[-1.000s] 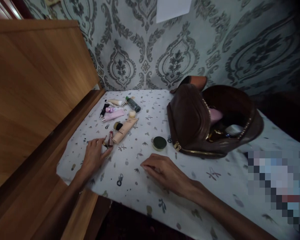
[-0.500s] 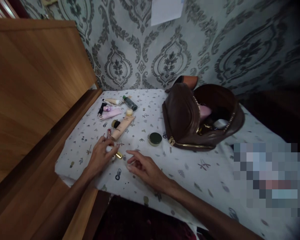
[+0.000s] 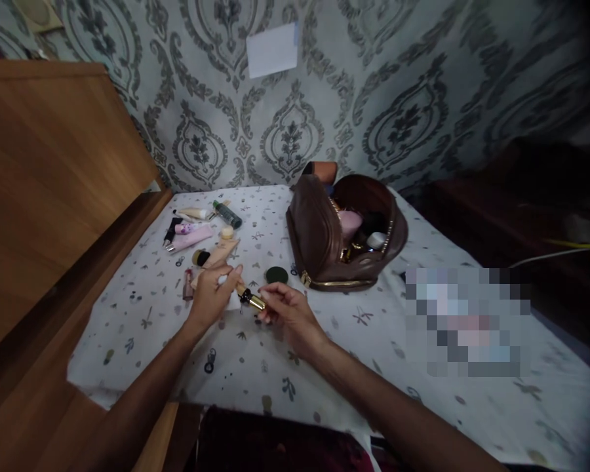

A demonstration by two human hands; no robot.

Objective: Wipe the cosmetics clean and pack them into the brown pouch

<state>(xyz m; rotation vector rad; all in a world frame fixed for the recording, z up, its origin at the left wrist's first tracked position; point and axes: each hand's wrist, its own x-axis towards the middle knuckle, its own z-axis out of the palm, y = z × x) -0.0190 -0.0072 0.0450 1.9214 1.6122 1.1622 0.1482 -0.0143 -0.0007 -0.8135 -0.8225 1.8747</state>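
Note:
A slim gold-and-black lipstick tube [image 3: 252,299] spans the gap between my two hands above the cloth. My left hand [image 3: 210,294] is closed round one end of it, with something white, maybe a tissue [image 3: 233,302], showing at its fingers. My right hand [image 3: 292,316] pinches the gold end with thumb and fingers. Just beyond the right fingers lies a round dark green-lidded jar [image 3: 276,275]. Left of my left hand rests a small reddish tube [image 3: 187,284]. A peach squeeze tube [image 3: 221,252] is partly covered by the left hand.
An open brown leather bag [image 3: 314,229] with items inside stands at the back right. Behind my left hand lie a dark green bottle [image 3: 227,214], a pink tube [image 3: 191,238], a small cream-lidded jar [image 3: 227,233] and others. A wooden panel [image 3: 63,164] borders the left side.
My right hand has come in to the lipstick and its fingers have closed on the gold end. My left hand has lifted away from the reddish tube. The view has shifted right.

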